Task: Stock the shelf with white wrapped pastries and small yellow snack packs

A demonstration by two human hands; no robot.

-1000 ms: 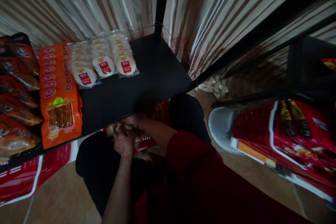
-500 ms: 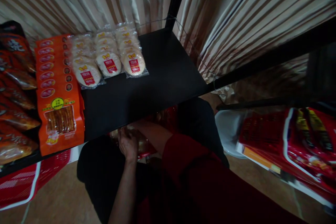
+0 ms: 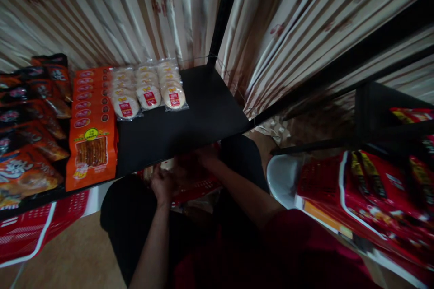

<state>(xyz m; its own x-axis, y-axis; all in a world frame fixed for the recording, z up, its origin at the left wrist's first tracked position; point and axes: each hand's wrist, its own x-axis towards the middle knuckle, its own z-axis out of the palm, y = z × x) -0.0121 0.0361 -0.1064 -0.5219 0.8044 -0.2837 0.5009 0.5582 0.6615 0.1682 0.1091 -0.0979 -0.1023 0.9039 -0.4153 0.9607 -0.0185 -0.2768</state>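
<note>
Both my hands are low, under the front edge of the black shelf [image 3: 190, 122], over a red basket [image 3: 193, 183] on my lap. My left hand [image 3: 163, 185] is curled, knuckles up, by pale packets [image 3: 159, 169] in the basket. My right hand [image 3: 205, 156] reaches in beside it; its fingers are blurred and dark. What either hand holds is hidden. On the shelf lie three rows of clear-wrapped round rice crackers [image 3: 149, 90], with orange snack packs [image 3: 91, 131] to their left.
Dark and orange snack bags [image 3: 30, 144] fill the shelf's left end. A black upright post [image 3: 222, 13] stands before striped curtains. Red packages [image 3: 373, 189] lie on a rack at right, a white stool [image 3: 283, 176] beside it. A red basket [image 3: 37, 230] sits on the floor at lower left.
My view has pulled back and shifted, so the shelf looks smaller. My right hand has moved to the right, away from my left hand, which stays curled in the basket.
</note>
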